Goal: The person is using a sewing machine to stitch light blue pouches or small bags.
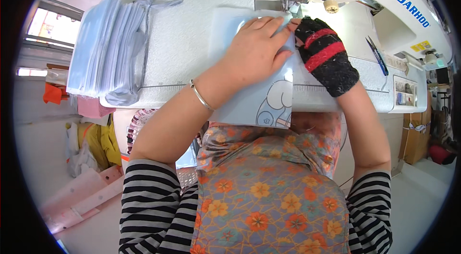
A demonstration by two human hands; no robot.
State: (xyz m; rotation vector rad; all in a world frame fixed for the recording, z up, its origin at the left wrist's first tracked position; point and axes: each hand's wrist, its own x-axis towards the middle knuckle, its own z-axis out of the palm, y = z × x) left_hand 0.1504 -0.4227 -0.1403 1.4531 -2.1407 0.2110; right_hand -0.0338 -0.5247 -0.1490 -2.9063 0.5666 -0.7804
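Pale-blue, semi-clear plastic sheet [249,101] w/ a line-drawn cartoon figure near its lower R corner: it lies on the pale, speckled worktop [185,28], top edge just by the needle area, lower end past the front edge, over the lap.

L hand [257,45], bare, is palm-down on the sheet; grip not clamped, fingers slightly apart & thumb out to the side. Thin silver-coloured bangle [200,94] on that wrist.

R hand [326,57], in a black fingerless knit glove w/ two red bands, is at the sheet's upper R edge, fingertips close to the L fingers. Can't tell if its grip is pinched on the sheet; thumb side partly hidden.

White sewing machine [370,2] just beyond both hands, top R; its metal foot/needle parts [293,0] sit near the sheet's top R corner.

Further out, on the worktop: L, thick stack of pale-blue sheets [98,47] tied w/ a greyish strip [145,33]; R, dark slim snips [377,56], then a small compartment tray [406,92] w/ small bits, too small to ID. Ruler strip [165,84] along the front edge.

Below: grey-purple apron w/ orange & yellow flowers [269,201], b/w striped sleeves [146,191]. Far L: yellow cloth [105,141]; far R: brown cardboard box [415,141].
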